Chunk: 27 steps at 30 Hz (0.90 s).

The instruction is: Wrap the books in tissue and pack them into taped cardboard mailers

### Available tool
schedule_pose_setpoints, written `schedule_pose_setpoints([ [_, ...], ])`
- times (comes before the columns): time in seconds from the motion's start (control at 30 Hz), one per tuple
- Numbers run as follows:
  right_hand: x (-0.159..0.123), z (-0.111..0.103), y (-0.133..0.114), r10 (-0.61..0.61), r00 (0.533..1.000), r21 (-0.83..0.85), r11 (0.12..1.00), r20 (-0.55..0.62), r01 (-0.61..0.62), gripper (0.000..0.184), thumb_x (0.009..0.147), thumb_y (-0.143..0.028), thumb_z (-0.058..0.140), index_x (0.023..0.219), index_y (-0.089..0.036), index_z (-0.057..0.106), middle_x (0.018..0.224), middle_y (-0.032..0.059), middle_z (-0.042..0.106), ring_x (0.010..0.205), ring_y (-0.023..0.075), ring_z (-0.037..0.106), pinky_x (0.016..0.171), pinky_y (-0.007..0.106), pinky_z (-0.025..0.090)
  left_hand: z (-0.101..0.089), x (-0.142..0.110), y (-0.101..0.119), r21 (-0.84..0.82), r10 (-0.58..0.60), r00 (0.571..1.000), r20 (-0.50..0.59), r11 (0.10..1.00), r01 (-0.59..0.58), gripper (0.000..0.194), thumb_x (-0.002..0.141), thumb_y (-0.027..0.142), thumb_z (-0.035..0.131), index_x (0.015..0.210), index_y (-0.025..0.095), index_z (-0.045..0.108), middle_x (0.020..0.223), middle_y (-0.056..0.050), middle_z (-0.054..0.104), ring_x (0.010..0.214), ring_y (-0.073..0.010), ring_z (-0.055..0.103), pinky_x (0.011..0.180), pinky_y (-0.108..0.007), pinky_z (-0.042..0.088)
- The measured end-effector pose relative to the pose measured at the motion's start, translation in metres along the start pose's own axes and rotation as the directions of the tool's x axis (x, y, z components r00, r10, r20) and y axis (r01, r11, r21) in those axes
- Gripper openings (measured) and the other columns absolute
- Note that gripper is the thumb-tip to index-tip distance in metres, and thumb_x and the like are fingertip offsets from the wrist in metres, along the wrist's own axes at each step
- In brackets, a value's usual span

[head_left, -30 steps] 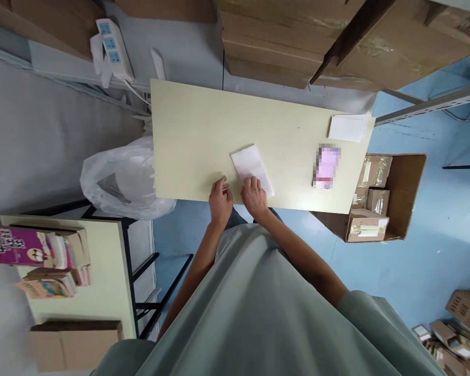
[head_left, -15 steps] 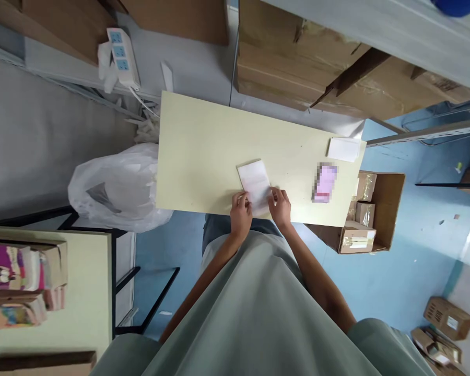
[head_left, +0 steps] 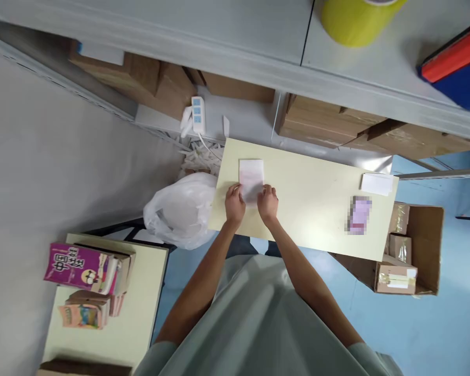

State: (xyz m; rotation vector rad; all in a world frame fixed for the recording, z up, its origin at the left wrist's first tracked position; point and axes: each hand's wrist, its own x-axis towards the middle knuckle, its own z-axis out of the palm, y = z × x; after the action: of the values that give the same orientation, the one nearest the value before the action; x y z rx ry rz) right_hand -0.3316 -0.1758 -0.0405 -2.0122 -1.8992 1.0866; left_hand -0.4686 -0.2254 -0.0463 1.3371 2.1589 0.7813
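Paper (head_left: 251, 176) lies between the fingers (head_left: 241, 191) of both hands.

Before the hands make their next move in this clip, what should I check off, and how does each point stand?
1. Left hand at the white sheet's left edge: ok.
2. Right hand at its right edge: ok.
3. Sheet wholly over the table: ok.
4. Sheet squared to the table's edges: not ok, angled to them.
5. Pixelated pink item apart from both hands: ok.
6. Firm grip on the sheet: cannot tell.
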Motion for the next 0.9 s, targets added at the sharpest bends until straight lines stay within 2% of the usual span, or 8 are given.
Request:
schedule_pose_setpoints([
  [0.1, 0.025, 0.018, -0.037, 0.029, 1.000, 0.056, 0.998, -0.013, -0.028, 0.033, 0.095, -0.011, 0.054, 0.127, -0.020, 0.057, 0.125, 0.0147, 0.067, 0.101, 0.0260, 0.073, 0.093, 0.039, 0.056, -0.017, 0.043, -0.013, 0.030, 0.010, 0.999, -0.037, 1.000, -0.009, 0.056, 0.084, -0.003, 0.045, 0.127, 0.019, 0.072, 0.134, -0.015, 0.073, 0.130, -0.0294, 0.068, 0.121, -0.051, 0.053],
  [0.17, 0.033, 0.020, -0.052, 0.051, 0.999, 0.080, 0.995, -0.001, -0.051, 0.033, 0.094, -0.010, 0.054, 0.126, -0.020, 0.057, 0.124, 0.0156, 0.068, 0.100, 0.0264, 0.073, 0.093, 0.039, 0.057, -0.025, 0.061, -0.014, 0.032, 0.003, 1.000, -0.005, 0.999, -0.003, 0.056, 0.081, -0.004, 0.045, 0.124, 0.018, 0.073, 0.132, -0.016, 0.074, 0.130, -0.0296, 0.068, 0.120, -0.052, 0.054],
  [0.23, 0.033, 0.013, -0.058, 0.066, 0.997, 0.079, 0.995, 0.034, -0.068, 0.034, 0.093, -0.009, 0.055, 0.126, -0.018, 0.058, 0.123, 0.0163, 0.070, 0.102, 0.0270, 0.074, 0.094, 0.040, 0.058, -0.033, 0.065, -0.010, 0.030, 0.005, 0.999, 0.036, 1.000, -0.007, 0.055, 0.079, -0.005, 0.046, 0.122, 0.016, 0.073, 0.133, -0.017, 0.073, 0.131, -0.0302, 0.068, 0.120, -0.053, 0.054],
  [0.3, 0.026, 0.001, -0.055, 0.053, 0.995, 0.092, 0.994, 0.080, -0.060, 0.034, 0.092, -0.010, 0.059, 0.126, -0.017, 0.060, 0.120, 0.0162, 0.073, 0.104, 0.0270, 0.075, 0.097, 0.040, 0.058, -0.040, 0.055, -0.003, 0.031, 0.021, 0.999, 0.046, 0.999, -0.022, 0.054, 0.077, -0.006, 0.047, 0.120, 0.015, 0.074, 0.136, -0.019, 0.071, 0.134, -0.0309, 0.067, 0.120, -0.054, 0.054],
  [0.47, -0.023, -0.037, -0.019, -0.018, 0.995, 0.256, 0.967, 0.100, -0.008, 0.032, 0.091, -0.016, 0.061, 0.122, -0.017, 0.064, 0.109, 0.0118, 0.079, 0.089, 0.0217, 0.078, 0.087, 0.036, 0.062, -0.059, -0.021, 0.013, 0.026, 0.000, 1.000, -0.029, 1.000, 0.000, 0.053, 0.080, -0.004, 0.047, 0.120, 0.019, 0.074, 0.138, -0.016, 0.068, 0.131, -0.0285, 0.069, 0.117, -0.051, 0.059],
  [0.63, -0.086, -0.068, 0.033, -0.064, 0.985, 0.370, 0.929, 0.161, 0.000, 0.026, 0.087, -0.025, 0.061, 0.111, -0.023, 0.068, 0.094, 0.0068, 0.081, 0.080, 0.0238, 0.080, 0.075, 0.036, 0.065, -0.075, -0.110, 0.022, -0.026, -0.171, 0.981, -0.093, 0.985, 0.169, 0.043, 0.087, 0.006, 0.048, 0.112, 0.026, 0.076, 0.131, -0.012, 0.071, 0.114, -0.0275, 0.076, 0.101, -0.048, 0.068],
  [0.77, -0.116, -0.082, 0.059, -0.116, 0.964, 0.394, 0.919, 0.238, 0.013, 0.023, 0.086, -0.027, 0.061, 0.107, -0.026, 0.069, 0.091, 0.0043, 0.081, 0.080, 0.0244, 0.081, 0.076, 0.037, 0.066, -0.084, -0.164, 0.037, -0.100, -0.286, 0.946, -0.153, 0.957, 0.273, 0.036, 0.089, 0.014, 0.049, 0.110, 0.026, 0.076, 0.125, -0.011, 0.074, 0.107, -0.0275, 0.077, 0.092, -0.047, 0.071],
  [0.9, -0.129, -0.082, 0.063, -0.167, 0.939, 0.408, 0.913, 0.302, 0.032, 0.019, 0.087, -0.028, 0.061, 0.104, -0.026, 0.071, 0.090, 0.0040, 0.081, 0.080, 0.0250, 0.080, 0.078, 0.038, 0.066, -0.090, -0.210, 0.057, -0.139, -0.345, 0.919, -0.192, 0.936, 0.322, 0.032, 0.090, 0.021, 0.053, 0.111, 0.028, 0.076, 0.124, -0.008, 0.074, 0.092, -0.0265, 0.078, 0.089, -0.051, 0.071],
])
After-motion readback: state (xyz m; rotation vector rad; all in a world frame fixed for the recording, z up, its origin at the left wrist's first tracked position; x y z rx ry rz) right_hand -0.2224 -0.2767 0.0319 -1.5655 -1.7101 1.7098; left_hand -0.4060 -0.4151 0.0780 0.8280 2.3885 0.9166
